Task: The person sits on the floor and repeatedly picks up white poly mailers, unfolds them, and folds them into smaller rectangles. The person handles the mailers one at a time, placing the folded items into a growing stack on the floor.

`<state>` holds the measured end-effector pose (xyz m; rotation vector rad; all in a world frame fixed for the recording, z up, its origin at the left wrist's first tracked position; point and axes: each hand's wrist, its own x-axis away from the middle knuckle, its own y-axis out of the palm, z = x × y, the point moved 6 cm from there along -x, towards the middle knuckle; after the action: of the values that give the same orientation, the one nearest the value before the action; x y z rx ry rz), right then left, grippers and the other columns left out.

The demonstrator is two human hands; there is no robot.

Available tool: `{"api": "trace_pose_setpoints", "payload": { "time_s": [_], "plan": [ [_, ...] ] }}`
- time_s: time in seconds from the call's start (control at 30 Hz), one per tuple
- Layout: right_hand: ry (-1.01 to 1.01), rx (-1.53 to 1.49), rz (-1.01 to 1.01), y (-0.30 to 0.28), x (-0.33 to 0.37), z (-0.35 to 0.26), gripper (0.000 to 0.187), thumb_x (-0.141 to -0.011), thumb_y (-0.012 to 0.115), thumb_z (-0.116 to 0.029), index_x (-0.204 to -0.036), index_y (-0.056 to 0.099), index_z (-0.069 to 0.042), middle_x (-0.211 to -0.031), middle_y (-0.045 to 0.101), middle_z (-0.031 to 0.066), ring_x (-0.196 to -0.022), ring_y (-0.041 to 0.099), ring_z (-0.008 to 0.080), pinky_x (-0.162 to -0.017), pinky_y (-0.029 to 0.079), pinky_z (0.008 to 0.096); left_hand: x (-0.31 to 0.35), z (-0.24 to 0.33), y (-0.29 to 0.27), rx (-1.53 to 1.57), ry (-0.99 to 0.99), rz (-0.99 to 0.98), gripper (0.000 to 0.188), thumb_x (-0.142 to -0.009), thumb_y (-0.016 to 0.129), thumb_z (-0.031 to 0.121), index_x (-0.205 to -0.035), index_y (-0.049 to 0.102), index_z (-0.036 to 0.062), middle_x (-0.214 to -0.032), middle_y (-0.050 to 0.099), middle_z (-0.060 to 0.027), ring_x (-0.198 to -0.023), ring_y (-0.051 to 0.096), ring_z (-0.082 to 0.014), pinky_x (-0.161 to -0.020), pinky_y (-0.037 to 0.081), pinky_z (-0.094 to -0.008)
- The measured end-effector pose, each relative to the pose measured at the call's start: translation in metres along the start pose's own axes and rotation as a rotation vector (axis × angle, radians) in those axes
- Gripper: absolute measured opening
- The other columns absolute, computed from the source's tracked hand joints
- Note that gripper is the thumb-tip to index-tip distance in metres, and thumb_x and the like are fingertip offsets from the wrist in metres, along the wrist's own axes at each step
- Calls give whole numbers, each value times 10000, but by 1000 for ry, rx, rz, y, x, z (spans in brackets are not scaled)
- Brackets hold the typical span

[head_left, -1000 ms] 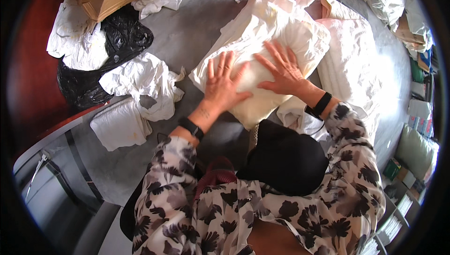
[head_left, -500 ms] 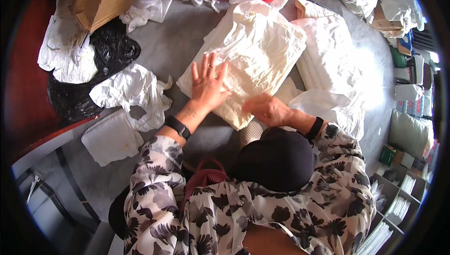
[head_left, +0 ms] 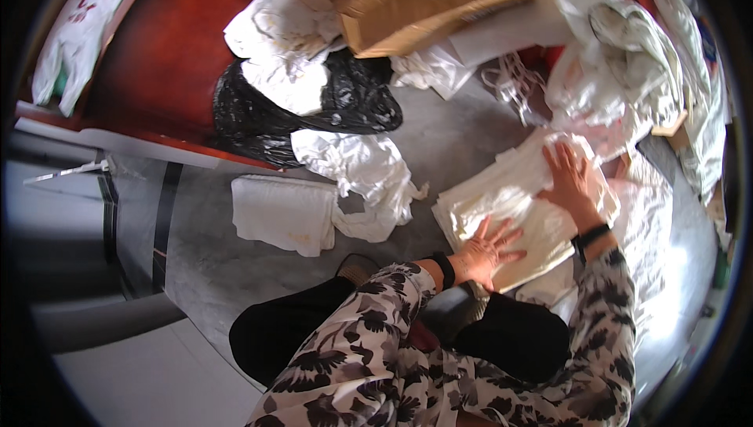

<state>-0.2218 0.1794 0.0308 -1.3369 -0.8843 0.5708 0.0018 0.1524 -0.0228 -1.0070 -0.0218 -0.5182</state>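
Note:
A flat, creased cream-white bundle (head_left: 514,203) of folded layers lies on the grey floor in front of me; I cannot tell whether it is cloth or thin plastic. My left hand (head_left: 486,256) rests flat on its near edge with the fingers spread. Farther up and to the right, my right hand (head_left: 569,184) presses on the bundle, fingers also spread. Neither hand holds anything. A folded white cloth (head_left: 282,214) with a brownish stain and a crumpled white cloth (head_left: 369,180) lie to the left, apart from my hands.
A black plastic bag (head_left: 251,125) with white cloth on it sits by a red board (head_left: 161,43). Beyond stands a brown cardboard box (head_left: 439,3). White ties (head_left: 514,82) and a clear plastic bag (head_left: 612,58) lie past the bundle; white sheeting (head_left: 647,215) spreads at right.
My view has swung to the left. My right hand has moved from the bundle's near edge to its far right part and spread flat. The left hand now lies at the near edge.

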Motion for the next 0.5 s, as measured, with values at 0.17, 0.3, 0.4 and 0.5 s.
{"api": "trace_pose_setpoints", "payload": {
  "time_s": [0.17, 0.3, 0.4, 0.5],
  "plan": [
    [-131, -196, -42, -12, 30, -51, 614, -704, 807, -384, -1180, 552, -92, -1217, 530, 148, -1137, 544, 345, -885, 453, 517, 35, -42, -53, 346, 157, 227, 401, -730, 750, 266, -1090, 674, 107, -1423, 477, -148, -1272, 486, -347, -1029, 399, -470],
    [-129, -227, -302, 14, 11, -97, 823, -708, 763, -584, -1230, 465, -22, -1162, 522, 219, -1017, 611, 401, -842, 500, 487, 102, -181, -127, 263, -78, 382, 177, -757, 662, 166, -917, 707, 106, -964, 677, -92, -912, 653, -314, -770, 530, -423],
    [-38, -99, -425, 34, -16, -114, 941, -611, 821, -588, -1247, 452, -1, -1208, 525, 209, -1070, 612, 388, -875, 520, 486, 176, -318, -178, 306, -646, 450, 165, -698, 715, 195, -811, 715, 75, -816, 700, -104, -804, 687, -278, -710, 535, -381],
    [34, -24, -522, 47, -33, -120, 956, -572, 862, -555, -1237, 445, -9, -1204, 532, 206, -1090, 608, 389, -887, 532, 464, 252, -422, -226, 202, -1011, 766, 187, -698, 753, 214, -792, 693, 64, -802, 688, -96, -761, 673, -255, -709, 516, -354]
  ]
}}
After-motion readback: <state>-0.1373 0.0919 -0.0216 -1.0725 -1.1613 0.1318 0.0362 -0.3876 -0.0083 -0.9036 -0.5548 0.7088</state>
